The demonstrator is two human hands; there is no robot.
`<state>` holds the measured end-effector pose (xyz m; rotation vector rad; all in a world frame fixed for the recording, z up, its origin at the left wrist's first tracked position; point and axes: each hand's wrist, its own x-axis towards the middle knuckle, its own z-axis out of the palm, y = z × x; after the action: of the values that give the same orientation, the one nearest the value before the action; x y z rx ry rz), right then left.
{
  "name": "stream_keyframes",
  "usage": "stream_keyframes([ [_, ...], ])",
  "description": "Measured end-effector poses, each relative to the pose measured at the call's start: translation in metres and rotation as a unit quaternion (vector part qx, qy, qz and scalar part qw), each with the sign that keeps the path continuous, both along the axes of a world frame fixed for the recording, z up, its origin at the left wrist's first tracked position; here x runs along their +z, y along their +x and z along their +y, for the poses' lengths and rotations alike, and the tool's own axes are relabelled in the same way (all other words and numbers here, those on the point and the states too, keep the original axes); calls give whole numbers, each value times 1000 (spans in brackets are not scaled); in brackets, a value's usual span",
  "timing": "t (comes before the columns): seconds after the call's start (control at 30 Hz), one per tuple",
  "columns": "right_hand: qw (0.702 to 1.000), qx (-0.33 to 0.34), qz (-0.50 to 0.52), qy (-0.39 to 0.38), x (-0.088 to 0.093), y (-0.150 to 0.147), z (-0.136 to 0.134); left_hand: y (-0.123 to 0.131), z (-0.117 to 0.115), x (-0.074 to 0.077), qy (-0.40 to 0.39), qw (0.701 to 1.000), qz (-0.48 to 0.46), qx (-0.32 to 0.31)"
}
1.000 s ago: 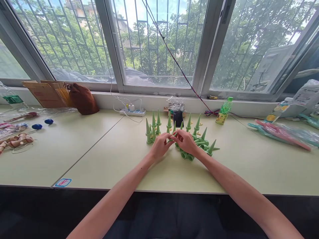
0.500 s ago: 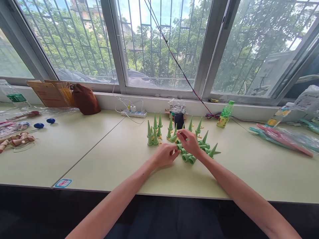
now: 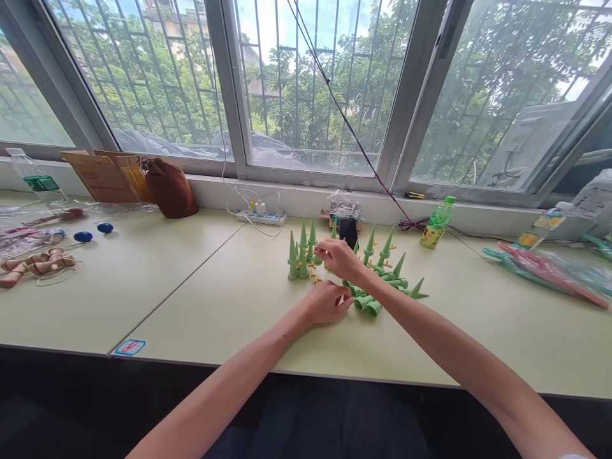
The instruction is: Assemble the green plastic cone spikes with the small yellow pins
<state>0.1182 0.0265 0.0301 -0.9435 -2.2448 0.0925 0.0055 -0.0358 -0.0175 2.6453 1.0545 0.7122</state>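
Note:
My right hand (image 3: 340, 260) reaches over the standing green cone pieces, its fingertips pinched together beside them. A bit of green shows just below the fingertips; I cannot tell whether it is held. Nearer to me, my left hand (image 3: 329, 301) rests low on the table, fingers curled, its fingertips at the edge of the lying green tubes (image 3: 373, 308). What those fingers grip, if anything, is hidden. Upright green cones on ringed bases (image 3: 292, 258) stand left of the right hand. More green cones (image 3: 384, 248) stand behind the tubes, with small yellow pieces (image 3: 314, 276) among them.
A green-capped bottle (image 3: 437, 223) stands at the back right, near plastic-wrapped items (image 3: 549, 271). A power strip (image 3: 262, 218) and a black object (image 3: 347, 233) are at the back. Blue balls (image 3: 83, 236), wooden pieces (image 3: 41, 264) and a brown bag (image 3: 169, 190) are at the left.
My right hand has moved left from above the lying tubes toward the standing cones. My left hand stays by the tubes. The view has shifted slightly.

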Motion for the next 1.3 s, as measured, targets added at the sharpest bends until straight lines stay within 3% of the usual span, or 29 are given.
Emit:
stream_keyframes([
  [0.37,996,-51,-75,-3,-14,-8,-2,2,1,-4,21,999,0,-27],
  [0.57,996,-56,-66,-17,-17,-11,4,1,0,-3,30,999,1,-33],
  [1.3,993,-109,-33,-13,-9,-14,14,2,0,-1,13,1000,7,-24],
])
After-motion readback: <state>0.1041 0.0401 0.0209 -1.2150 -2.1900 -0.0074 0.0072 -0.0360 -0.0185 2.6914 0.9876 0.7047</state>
